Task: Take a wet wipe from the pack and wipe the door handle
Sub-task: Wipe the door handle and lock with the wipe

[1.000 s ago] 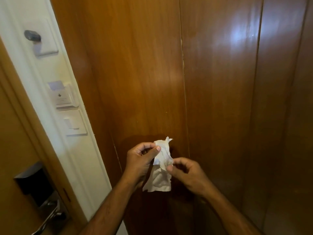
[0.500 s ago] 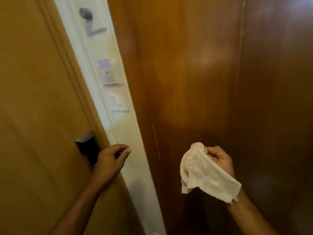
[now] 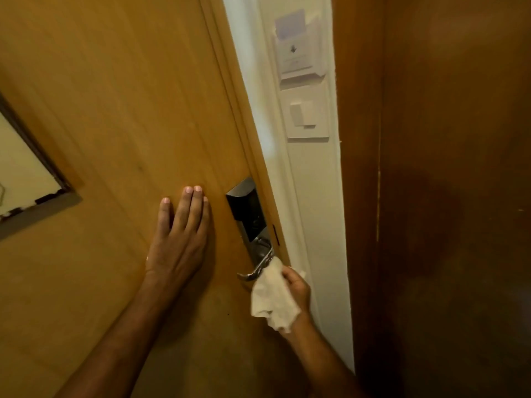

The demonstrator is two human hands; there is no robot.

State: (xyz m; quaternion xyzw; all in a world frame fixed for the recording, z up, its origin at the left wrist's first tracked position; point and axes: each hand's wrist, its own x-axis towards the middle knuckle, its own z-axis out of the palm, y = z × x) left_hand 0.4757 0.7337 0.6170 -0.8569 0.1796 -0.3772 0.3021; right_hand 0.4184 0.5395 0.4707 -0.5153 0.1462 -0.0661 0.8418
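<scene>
1. The right hand reaches up from the lower edge, wrist bent, its grip closed around a crumpled white wet wipe (most of the cloth hangs loose over the wrist).
2. The upper edge of the wipe touches the door handle, a silver lever just above and left of that grip.
3. Further left, the left hand lies flat on the tan door, fingers straight and together, holding nothing.
4. Beyond the handle sits the dark lock plate; higher up on the white wall are a light switch and a card holder.
</scene>
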